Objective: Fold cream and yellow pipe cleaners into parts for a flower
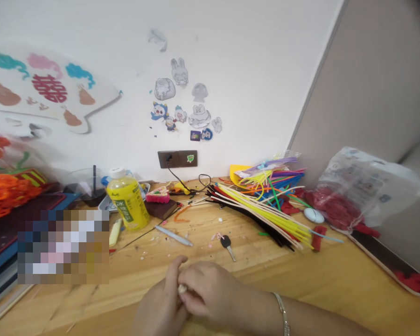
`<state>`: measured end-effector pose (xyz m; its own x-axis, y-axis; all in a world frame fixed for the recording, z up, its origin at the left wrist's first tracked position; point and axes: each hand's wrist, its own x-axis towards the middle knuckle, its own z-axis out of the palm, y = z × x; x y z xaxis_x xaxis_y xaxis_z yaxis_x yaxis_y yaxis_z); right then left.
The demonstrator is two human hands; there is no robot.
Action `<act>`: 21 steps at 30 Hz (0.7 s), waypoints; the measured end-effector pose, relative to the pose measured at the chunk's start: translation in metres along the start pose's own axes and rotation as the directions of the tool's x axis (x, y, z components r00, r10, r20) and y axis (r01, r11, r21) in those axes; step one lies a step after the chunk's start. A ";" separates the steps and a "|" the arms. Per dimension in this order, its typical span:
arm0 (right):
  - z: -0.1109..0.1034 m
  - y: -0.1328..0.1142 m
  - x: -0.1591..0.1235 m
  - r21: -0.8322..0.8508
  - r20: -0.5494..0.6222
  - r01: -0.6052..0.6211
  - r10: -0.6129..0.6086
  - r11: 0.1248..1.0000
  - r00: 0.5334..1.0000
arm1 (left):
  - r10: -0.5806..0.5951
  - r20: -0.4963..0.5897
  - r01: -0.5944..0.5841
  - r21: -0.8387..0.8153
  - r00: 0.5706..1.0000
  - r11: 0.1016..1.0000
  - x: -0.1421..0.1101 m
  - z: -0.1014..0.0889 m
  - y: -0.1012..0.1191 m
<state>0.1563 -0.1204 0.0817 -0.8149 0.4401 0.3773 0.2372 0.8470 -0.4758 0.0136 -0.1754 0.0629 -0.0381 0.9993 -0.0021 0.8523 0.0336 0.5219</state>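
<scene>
A small cream-coloured piece (182,289), fuzzy-looking and too small to name, sits between my two hands just above the wooden table (126,280). My right hand (215,291), with a bracelet on its wrist, pinches it between thumb and fingers. Against its other side presses my left hand (163,298), one digit raised and the remaining fingers partly hidden. Just beyond the hands lie a black-headed key (227,247), a pale pen (174,235) and small pink scraps (217,236).
Bundled pipe cleaners (269,217) spread across the back right. Beside them are a white egg-shaped object (313,215) and a plastic bag (367,186). At left stand a yellow drink bottle (128,200) and orange fuzzy flowers (12,193). A cable (177,175) runs from the wall socket (187,158).
</scene>
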 end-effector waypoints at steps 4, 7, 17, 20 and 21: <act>-0.010 0.008 0.006 0.127 -0.039 -0.116 0.121 0.985 0.992 | 0.016 -0.086 -0.016 0.000 0.996 1.000 0.000 -0.001 0.003; -0.016 0.011 0.008 0.241 -0.029 -0.204 0.218 0.949 0.976 | 0.064 -0.101 -0.063 0.009 0.993 0.998 0.000 -0.007 0.009; -0.015 0.009 0.007 0.473 0.017 -0.261 0.287 0.842 0.958 | 0.102 0.026 -0.097 -0.165 0.994 0.981 0.003 -0.008 0.007; -0.012 0.017 0.006 0.567 0.045 -0.258 0.284 0.782 0.958 | 0.142 0.025 -0.127 -0.307 0.990 0.943 0.002 -0.011 0.010; -0.010 0.020 0.007 0.604 0.053 -0.253 0.279 0.756 0.959 | 0.156 0.023 -0.139 -0.343 0.988 0.929 0.002 -0.012 0.011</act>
<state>0.1611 -0.0977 0.0829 -0.7433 0.6423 0.1869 0.0663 0.3488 -0.9349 0.0165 -0.1732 0.0784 0.1068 0.9925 0.0599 0.6186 -0.1135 0.7775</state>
